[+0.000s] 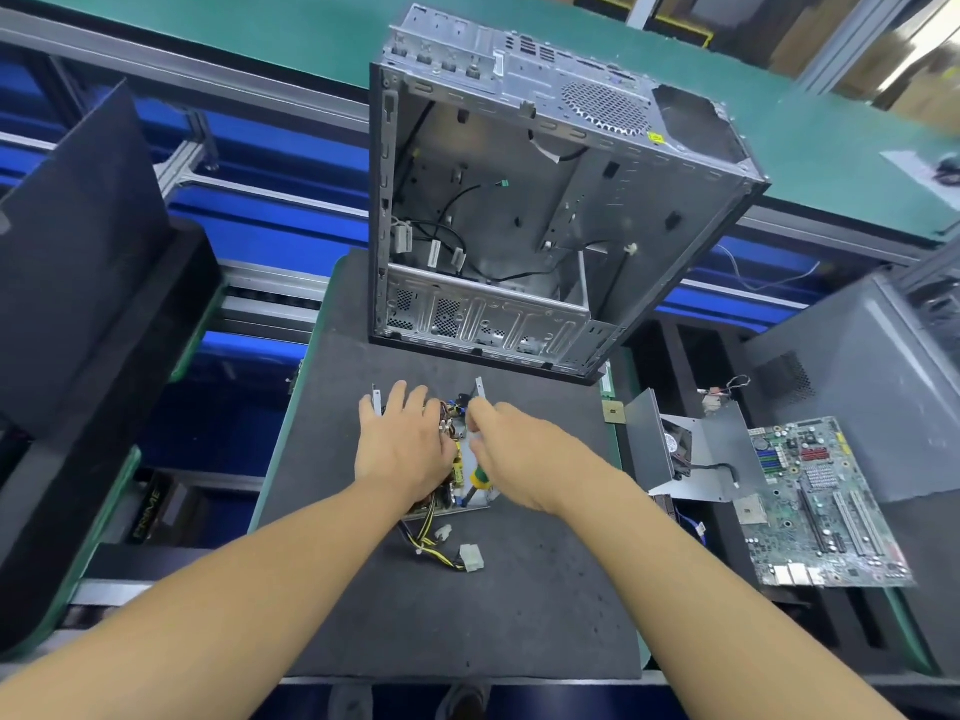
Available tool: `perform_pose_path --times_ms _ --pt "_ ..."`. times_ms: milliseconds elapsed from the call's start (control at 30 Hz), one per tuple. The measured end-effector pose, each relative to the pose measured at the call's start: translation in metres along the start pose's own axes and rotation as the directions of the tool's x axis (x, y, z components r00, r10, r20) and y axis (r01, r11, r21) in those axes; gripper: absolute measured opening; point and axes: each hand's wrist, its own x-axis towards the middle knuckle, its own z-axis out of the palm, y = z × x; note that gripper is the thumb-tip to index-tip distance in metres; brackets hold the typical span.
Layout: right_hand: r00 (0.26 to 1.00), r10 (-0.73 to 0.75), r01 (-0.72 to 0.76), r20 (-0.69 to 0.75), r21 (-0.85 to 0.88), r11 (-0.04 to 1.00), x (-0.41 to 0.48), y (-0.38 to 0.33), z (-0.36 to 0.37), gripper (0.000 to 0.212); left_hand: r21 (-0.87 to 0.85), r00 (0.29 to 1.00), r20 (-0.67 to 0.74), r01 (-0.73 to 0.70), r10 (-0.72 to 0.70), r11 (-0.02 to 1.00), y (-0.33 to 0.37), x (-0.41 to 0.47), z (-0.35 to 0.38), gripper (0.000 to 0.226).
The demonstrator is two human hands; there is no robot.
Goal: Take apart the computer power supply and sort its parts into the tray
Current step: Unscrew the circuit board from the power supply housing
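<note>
Power supply [462, 462] lies opened on the dark mat [519, 589], just in front of the empty case [519, 200]. Left hand [405, 444] rests flat on its board, fingers spread. Right hand [514, 449] curls over its far side (whether it's gripping anything, I can't tell).

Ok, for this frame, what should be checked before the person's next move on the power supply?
1. Power supply steadied: ok, left hand rests flat on it.
2. Cover removed: ok, its inside is exposed.
3. Screwdriver in grip of right hand: cannot tell, the hand hides most of it.
4. Output cables out of the way: ok, they trail toward the person on the mat.
5. Free tray space: cannot tell; motherboard and fan bracket lie at right.
</note>
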Motion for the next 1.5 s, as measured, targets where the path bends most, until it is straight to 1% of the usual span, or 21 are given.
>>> perform_pose_path --times_ms 67,133,200,333,400,467,567,667,733,867,900,967,1000,1033,1067,1133,1200,1233,1367,1467,1500 --pt "0.997 -0.043 0.034 0.064 0.133 0.991 0.001 0.001 -0.002 0.022 -0.004 1.0 -0.014 0.006 -0.007 1.0 0.0 0.0 0.0 0.044" --pt "0.993 -0.051 0.029 0.103 0.201 0.979 0.0 0.002 -0.003 0.029 -0.001 1.0 -0.021 0.008 -0.008 1.0 0.0 -0.001 -0.001 0.042" --pt "0.996 -0.023 0.006 0.084 0.201 0.98 -0.001 0.005 -0.001 0.029 -0.002 1.0 -0.022 -0.001 0.001 1.0 0.0 0.0 0.0 0.043" --pt "0.995 0.089 -0.085 -0.04 0.087 0.993 -0.004 0.004 0.007 0.024 -0.008 1.0 -0.022 -0.003 0.003 1.0 -0.001 -0.001 -0.002 0.043" --pt "0.994 0.092 -0.09 -0.066 0.037 0.995 -0.004 0.004 0.009 0.023 -0.003 0.999 -0.034 -0.006 0.006 1.0 -0.001 -0.002 -0.002 0.042" --pt "0.997 0.049 -0.046 -0.058 0.059 0.997 -0.003 0.004 0.008 0.021 -0.002 0.999 -0.045 -0.008 0.008 1.0 -0.002 -0.001 -0.002 0.042" --pt "1.0 -0.002 0.004 -0.014 0.146 0.989 -0.003 0.006 0.004 0.013 0.001 0.998 -0.069 -0.008 0.008 1.0 -0.001 -0.002 -0.001 0.04" --pt "0.998 -0.024 0.012 0.054 0.223 0.975 -0.005 0.005 0.001 0.024 0.003 0.997 -0.077 -0.012 0.012 1.0 -0.002 -0.002 -0.001 0.038" --pt "0.998 -0.021 0.004 0.067 0.239 0.971 -0.007 0.005 0.001 0.028 0.0 0.997 -0.081 -0.016 0.016 1.0 -0.003 -0.002 0.001 0.038" --pt "0.999 0.016 -0.008 -0.045 0.154 0.988 -0.006 0.001 0.007 0.024 -0.008 0.997 -0.071 -0.014 0.013 1.0 -0.003 -0.002 0.002 0.038" --pt "0.997 0.035 -0.027 -0.074 0.112 0.993 -0.006 0.0 0.008 0.025 -0.01 0.998 -0.068 -0.013 0.012 1.0 -0.003 -0.002 0.002 0.038" --pt "0.992 0.046 -0.051 -0.115 -0.042 0.998 -0.004 -0.002 0.009 0.024 -0.015 0.998 -0.066 -0.012 0.011 1.0 -0.003 -0.002 0.003 0.036" --pt "0.992 0.04 -0.053 -0.119 -0.1 0.994 -0.003 -0.002 0.008 0.022 -0.015 0.997 -0.07 -0.012 0.011 1.0 -0.003 -0.002 0.003 0.036" --pt "0.994 0.034 -0.046 -0.107 -0.117 0.992 -0.002 -0.001 0.008 0.018 -0.013 0.997 -0.074 -0.013 0.012 1.0 -0.003 -0.002 0.003 0.036" --pt "0.996 0.025 -0.032 -0.081 -0.095 0.995 -0.001 -0.001 0.006 0.014 -0.012 0.997 -0.076 -0.012 0.011 1.0 -0.004 -0.002 0.002 0.036" --pt "1.0 0.005 -0.004 -0.019 0.02 1.0 -0.001 0.001 0.002 0.011 -0.011 0.997 -0.077 -0.013 0.012 1.0 -0.003 -0.002 0.002 0.036" --pt "0.999 -0.016 0.011 0.03 0.139 0.99 -0.002 0.002 -0.002 0.014 -0.01 0.997 -0.073 -0.012 0.011 1.0 -0.002 -0.002 0.002 0.036" --pt "0.998 -0.025 0.016 0.054 0.169 0.985 -0.003 0.002 -0.003 0.017 -0.01 0.998 -0.068 -0.012 0.011 1.0 -0.002 -0.002 0.002 0.037" --pt "0.994 -0.031 0.014 0.109 0.159 0.987 -0.004 0.004 -0.001 0.028 -0.01 0.998 -0.066 -0.013 0.012 1.0 -0.003 -0.002 0.003 0.038" --pt "0.998 0.017 -0.025 0.061 0.133 0.991 -0.005 0.004 0.001 0.021 -0.011 0.998 -0.055 -0.014 0.014 1.0 -0.002 -0.001 0.003 0.039" --pt "0.998 0.041 -0.045 0.039 0.129 0.991 -0.005 0.004 0.002 0.024 -0.012 0.999 -0.05 -0.014 0.014 1.0 -0.002 -0.001 0.003 0.039"
